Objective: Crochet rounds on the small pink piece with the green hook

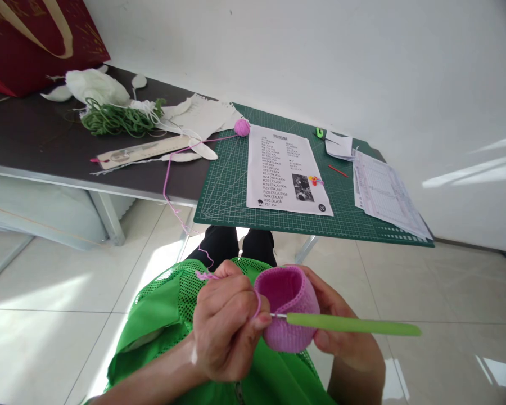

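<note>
Piece: pink knit/crochet cup (pixel 293 338), off the bench (pixel 29 132), held up above the lap, out from mat's near edge. Mouth faces up, tipped a bit to L hand side.
Hook: green handle (pixel 358 324), thin metal end to the L. Crosses in front of cup's wall, just below rim.
Hook axis: side to side, roughly parallel w/ near edge of mat (pixel 223 188); handle butt sticks out R, past R hand.
L hand (pixel 230 320): folded, thumb + forefinger pinching nr hook's metal end, L of cup. Nearer to hook tip; tip itself hidden, can't tell if it's in a stitch.
R hand (pixel 348 344): curled round cup's R side, thumb low on wall, fingers behind. Handle passes over it; can't tell if gripped there too.
Key relation: metal end lies btwn L pinch & cup rim, so L hand is the nearer one to the working edge; R hand on far side of cup.
Yarn: pink loop (pixel 260 304) over L fingers, beside rim; strand runs off bench's near edge, up to ball (pixel 242 127) at mat's far L corner.
Sheet: printed page (pixel 289 169), mid-mat, its bottom nr near edge.
</note>
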The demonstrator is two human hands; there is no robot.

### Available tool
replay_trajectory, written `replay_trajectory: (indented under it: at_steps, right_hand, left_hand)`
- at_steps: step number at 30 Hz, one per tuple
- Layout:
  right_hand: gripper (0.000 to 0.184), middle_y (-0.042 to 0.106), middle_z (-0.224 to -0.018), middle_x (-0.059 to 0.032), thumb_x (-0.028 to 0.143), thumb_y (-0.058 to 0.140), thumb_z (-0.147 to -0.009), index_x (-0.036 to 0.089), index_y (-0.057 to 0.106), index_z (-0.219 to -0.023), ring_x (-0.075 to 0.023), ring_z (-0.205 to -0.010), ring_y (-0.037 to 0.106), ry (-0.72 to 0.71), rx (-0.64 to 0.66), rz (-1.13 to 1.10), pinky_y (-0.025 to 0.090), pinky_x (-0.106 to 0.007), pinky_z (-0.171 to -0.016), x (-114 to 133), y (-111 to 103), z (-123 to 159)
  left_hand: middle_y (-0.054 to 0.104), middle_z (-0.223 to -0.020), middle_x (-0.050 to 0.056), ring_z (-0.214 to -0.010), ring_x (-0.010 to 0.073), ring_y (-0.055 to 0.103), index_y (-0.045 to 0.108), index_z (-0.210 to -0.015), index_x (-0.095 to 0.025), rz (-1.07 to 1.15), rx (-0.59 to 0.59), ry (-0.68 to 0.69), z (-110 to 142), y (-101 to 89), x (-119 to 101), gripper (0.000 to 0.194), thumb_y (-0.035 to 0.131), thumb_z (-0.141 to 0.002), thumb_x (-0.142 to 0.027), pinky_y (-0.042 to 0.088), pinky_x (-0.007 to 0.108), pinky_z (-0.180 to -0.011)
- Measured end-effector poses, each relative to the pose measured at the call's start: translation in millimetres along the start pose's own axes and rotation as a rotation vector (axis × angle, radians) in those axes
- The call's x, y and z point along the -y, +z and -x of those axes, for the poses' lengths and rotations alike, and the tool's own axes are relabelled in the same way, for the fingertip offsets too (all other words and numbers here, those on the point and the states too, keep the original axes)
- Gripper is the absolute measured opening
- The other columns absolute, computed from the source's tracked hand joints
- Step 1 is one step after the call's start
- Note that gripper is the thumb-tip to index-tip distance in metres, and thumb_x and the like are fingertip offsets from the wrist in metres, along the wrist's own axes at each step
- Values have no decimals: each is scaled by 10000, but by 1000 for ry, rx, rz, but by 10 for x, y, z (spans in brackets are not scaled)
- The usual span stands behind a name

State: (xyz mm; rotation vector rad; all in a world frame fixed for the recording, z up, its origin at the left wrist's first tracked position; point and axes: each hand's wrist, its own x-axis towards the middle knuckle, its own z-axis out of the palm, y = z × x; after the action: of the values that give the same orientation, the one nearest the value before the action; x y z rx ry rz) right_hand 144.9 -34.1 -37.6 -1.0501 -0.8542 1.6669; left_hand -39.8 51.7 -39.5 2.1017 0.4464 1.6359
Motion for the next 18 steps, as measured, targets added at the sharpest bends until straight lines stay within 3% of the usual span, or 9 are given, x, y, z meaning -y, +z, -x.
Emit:
replay_trajectory:
  at_steps: [5,8,11,14,18]
  right_hand:
    - [293,754,-1077,-80,467,716,-933,273,765,-1146,-242,-908,714,-19,-153,256,620,-389,-833,60,-209,51]
    - [344,734,-1225,-74,432,770,-892,310,757,-1213,-283,-1122,693,-139,-208,363,582,-436,-1002,73,-159,66]
    - [458,693,-1325,-70,424,817,-846,329,737,-1287,-318,-1299,599,-265,-224,436,504,-462,-1113,77,39,65]
    - [324,743,-1124,-47,401,793,-880,342,776,-1198,-264,-1097,659,-351,-240,440,548,-385,-929,75,256,40]
    - [116,723,-846,0,270,702,-951,325,774,-1024,-173,-791,630,-475,-238,395,491,-309,-716,27,391,-13]
  left_hand:
    - [522,-578,-76,-444,111,450,499,-795,-228,67,-5,-63,13,16,3,221,539,-947,-72,371,324,-543]
    - [495,-579,-76,-460,124,436,500,-802,-233,115,38,-109,33,23,9,210,538,-940,-79,366,334,-553]
    - [472,-578,-74,-482,128,429,505,-805,-232,173,91,-145,35,29,15,190,552,-942,-109,364,329,-558]
    - [455,-595,-66,-522,132,432,510,-799,-228,235,133,-204,20,33,10,194,563,-936,-101,368,323,-584]
    - [426,-604,-59,-561,137,424,494,-750,-225,326,151,-333,13,42,-16,270,560,-996,-134,361,315,-603]
